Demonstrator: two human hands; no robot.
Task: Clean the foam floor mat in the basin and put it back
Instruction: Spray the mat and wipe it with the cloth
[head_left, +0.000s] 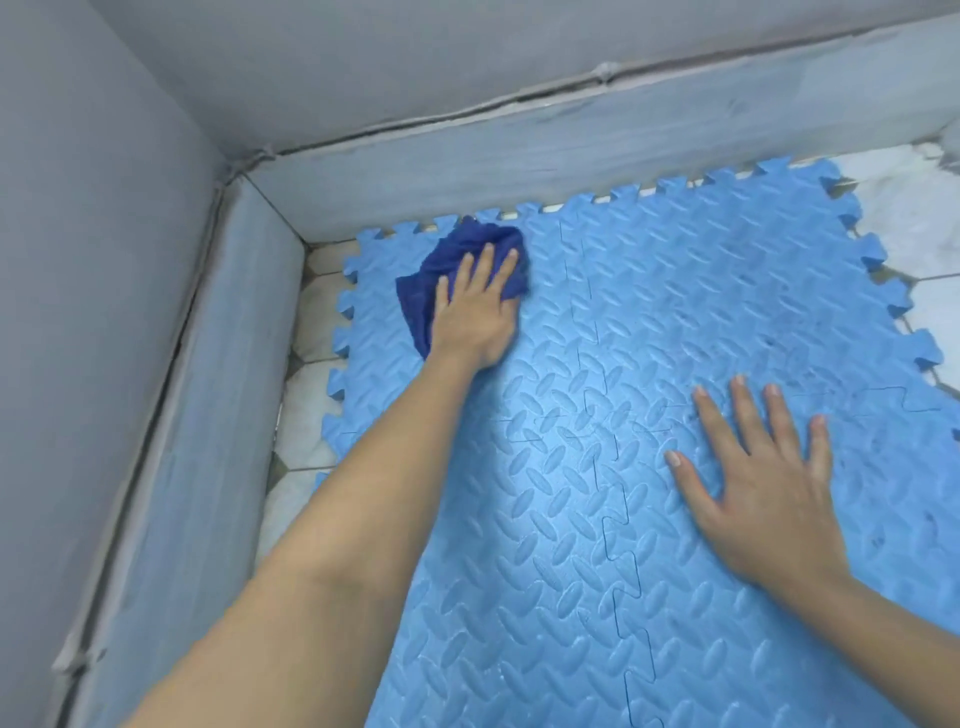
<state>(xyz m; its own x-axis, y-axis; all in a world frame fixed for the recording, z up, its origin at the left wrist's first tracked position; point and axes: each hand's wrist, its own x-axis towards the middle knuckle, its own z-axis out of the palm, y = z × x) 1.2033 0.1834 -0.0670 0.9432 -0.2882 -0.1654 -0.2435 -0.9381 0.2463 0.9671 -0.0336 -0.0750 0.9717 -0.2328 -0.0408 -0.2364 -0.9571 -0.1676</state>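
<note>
Left hand (475, 306) lies palm-down on a dark blue cloth (441, 270), fingers straight and pressing it flat against the foam mat (597, 467) near the mat's far left corner. Left arm fully extended from lower left. Right hand (769, 483) flat on the mat, fingers straight and spread, holding nothing; forearm enters from lower right.

Mat: light blue interlocking foam tiles, ridged pattern, toothed edges, lying flat on a pale tiled floor (924, 228). Floor shows as a strip along the left edge and at the far right. Grey skirting board (519, 156) runs just beyond the far edge; another skirting section lines the left wall (78, 208). Corner of the room sits close to the cloth.
</note>
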